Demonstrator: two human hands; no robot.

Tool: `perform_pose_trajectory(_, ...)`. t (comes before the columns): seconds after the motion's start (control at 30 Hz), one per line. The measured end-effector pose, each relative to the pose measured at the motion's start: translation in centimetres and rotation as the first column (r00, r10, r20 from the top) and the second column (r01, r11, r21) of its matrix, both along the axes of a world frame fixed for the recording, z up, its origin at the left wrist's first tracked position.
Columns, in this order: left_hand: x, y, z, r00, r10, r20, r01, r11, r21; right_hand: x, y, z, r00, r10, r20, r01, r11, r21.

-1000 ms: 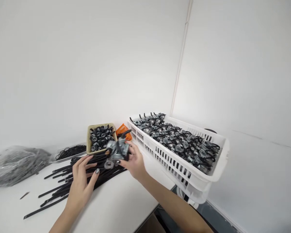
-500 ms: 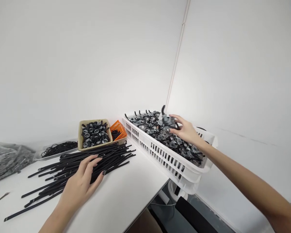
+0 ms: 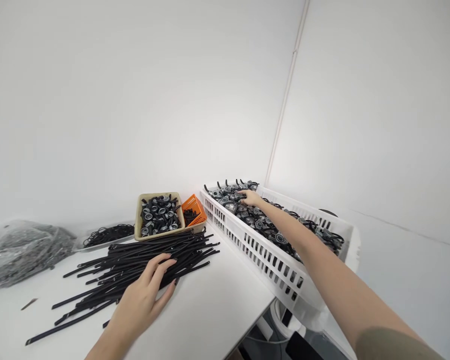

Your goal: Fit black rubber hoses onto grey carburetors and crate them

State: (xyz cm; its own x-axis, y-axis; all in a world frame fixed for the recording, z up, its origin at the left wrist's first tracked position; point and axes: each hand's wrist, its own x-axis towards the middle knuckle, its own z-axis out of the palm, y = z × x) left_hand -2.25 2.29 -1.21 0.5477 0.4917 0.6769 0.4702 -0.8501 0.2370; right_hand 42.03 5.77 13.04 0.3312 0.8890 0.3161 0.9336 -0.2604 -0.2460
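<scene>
Toward the far end of a long white slatted basket, my right hand reaches in among several grey round parts with black curved tubes. Its fingers are curled at one grey part with a black tube, low among the others; the fingertips are partly hidden. My left hand is open, fingers apart, over the near right side of a pile of black rods on the white table. Nothing shows in its grasp.
Behind the rods stand a cream tray of grey-and-black parts and a tilted orange basket with small black pieces. Black loops lie in a shallow tray farther left, beside a clear plastic bag. White walls close off the back.
My right hand has moved down and away, bringing the grey part from above the basket into its far end. My left hand stays over the rods. The view has shifted slightly.
</scene>
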Motion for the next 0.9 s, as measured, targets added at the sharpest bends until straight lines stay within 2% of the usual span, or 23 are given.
perform_pose_trajectory(0.2, 0.6, -0.6, 0.3, 1.0, -0.005, -0.002, 0.005, 1.0, -0.005, 1.8, 2.4, -2.4, 0.995, -0.083, -0.053, 0.086, 0.994, 0.065)
perform_pose_trajectory(0.4, 0.7, -0.9, 0.3, 0.996, -0.042, -0.075, 0.043, 0.999, 0.012, 1.6, 4.1, -3.4, 0.991, -0.098, -0.089, 0.108, 0.988, 0.114)
perform_pose_trajectory(0.7, 0.2, -0.4, -0.1, 0.996, -0.017, -0.082, 0.012, 0.998, -0.068, 3.4, 1.9, -4.1, 0.984, 0.127, -0.125, -0.105, 0.98, 0.171)
perform_pose_trajectory(0.9, 0.2, -0.5, 0.0, 0.995, -0.023, -0.098, 0.016, 0.997, -0.077, 3.6, 0.8, -3.9, 0.975, 0.159, -0.153, -0.133, 0.977, 0.167)
